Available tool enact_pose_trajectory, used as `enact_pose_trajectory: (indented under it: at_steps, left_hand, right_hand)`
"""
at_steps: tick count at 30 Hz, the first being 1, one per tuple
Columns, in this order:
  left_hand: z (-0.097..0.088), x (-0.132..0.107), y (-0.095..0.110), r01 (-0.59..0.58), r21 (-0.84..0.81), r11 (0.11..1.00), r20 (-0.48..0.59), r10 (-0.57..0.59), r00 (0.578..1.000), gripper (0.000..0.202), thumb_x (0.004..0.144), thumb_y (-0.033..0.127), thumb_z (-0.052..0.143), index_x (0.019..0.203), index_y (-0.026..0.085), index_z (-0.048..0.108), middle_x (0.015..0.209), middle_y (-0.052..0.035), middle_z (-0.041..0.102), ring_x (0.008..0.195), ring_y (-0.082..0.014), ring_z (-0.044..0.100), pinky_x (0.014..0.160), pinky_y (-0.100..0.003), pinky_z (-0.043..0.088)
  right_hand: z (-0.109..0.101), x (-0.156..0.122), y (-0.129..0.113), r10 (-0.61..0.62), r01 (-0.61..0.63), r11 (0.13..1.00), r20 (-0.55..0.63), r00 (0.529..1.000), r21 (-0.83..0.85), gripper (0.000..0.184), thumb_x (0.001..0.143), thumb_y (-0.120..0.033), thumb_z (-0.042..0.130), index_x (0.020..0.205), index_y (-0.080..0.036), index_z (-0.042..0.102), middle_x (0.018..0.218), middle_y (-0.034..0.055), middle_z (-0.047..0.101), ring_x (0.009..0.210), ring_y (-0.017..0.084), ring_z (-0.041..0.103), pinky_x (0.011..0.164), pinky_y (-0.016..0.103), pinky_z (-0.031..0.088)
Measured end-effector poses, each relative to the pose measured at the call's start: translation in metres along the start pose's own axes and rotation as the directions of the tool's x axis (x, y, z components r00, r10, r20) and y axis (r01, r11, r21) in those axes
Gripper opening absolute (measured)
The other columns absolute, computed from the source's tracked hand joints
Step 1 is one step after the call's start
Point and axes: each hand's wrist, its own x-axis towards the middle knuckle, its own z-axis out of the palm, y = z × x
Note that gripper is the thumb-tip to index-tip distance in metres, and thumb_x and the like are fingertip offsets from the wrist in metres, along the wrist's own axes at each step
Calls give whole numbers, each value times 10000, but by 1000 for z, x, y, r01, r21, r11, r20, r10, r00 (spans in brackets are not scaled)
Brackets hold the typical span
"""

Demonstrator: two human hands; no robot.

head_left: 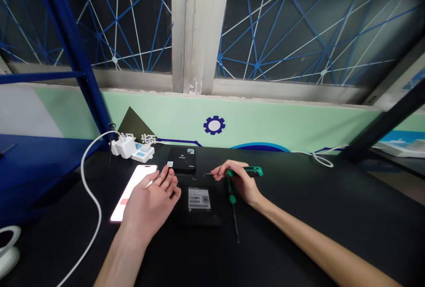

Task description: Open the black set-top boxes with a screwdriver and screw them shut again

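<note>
My right hand [239, 180] is closed round a green-handled screwdriver [247, 171], its thin metal tip pointing left above a black flat device [199, 203] with a white barcode label. My left hand [151, 200] lies flat with fingers stretched out, resting at the left edge of that device and partly over a lit smartphone [133, 189]. A second green screwdriver [233, 209] lies on the black table [315, 216] just below my right hand. A black box-shaped cover [182, 159] sits behind the device.
A white charger and power strip [133, 149] stand at the back left, with a white cable [88, 185] looping toward me. A blue shelf frame [76, 52] rises on the left. A white round object [8, 251] sits at the lower left. Windows run along the back wall.
</note>
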Motion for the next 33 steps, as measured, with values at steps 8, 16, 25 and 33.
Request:
enact_pose_trajectory:
  at_steps: [8, 16, 25, 33]
  left_hand:
    - [-4, 7, -1, -7, -13, 1000, 6, 7, 1000, 379, 971, 228, 453, 1317, 134, 575, 1228, -139, 683, 1066, -225, 696, 793, -326, 627]
    - [-10, 8, -1, -20, 78, 997, 46, 16, 999, 503, 944, 243, 471, 1434, 130, 488, 1375, -135, 616, 1342, -237, 521, 1084, -390, 478]
    - [-5, 5, 0, -16, 109, 994, 52, 10, 999, 541, 944, 234, 462, 1475, 137, 445, 1426, -105, 582, 1410, -197, 422, 1187, -360, 304]
    - [-2, 2, -2, -100, 114, 988, 55, 94, 994, 548, 924, 208, 482, 1465, 119, 456, 1428, -119, 577, 1396, -206, 450, 1175, -366, 338]
  right_hand:
    - [-1, 0, 7, -39, 33, 996, -75, 996, -77, 410, 933, -448, 497, 679, -186, 684, 703, 36, 604, 625, 177, 565, 628, 306, 474]
    - [4, -2, -4, -53, 16, 941, -100, 994, -337, 328, 897, -437, 590, 677, -201, 649, 667, 17, 624, 663, 182, 565, 651, 300, 445]
    - [8, -6, -4, -16, 16, 924, 3, 1000, -381, 349, 890, -459, 614, 665, -198, 664, 689, 31, 672, 658, 181, 593, 639, 303, 463]
    - [6, -4, -3, -8, -18, 957, -86, 996, -289, 301, 870, -456, 657, 705, -205, 652, 659, 20, 663, 635, 183, 589, 635, 304, 445]
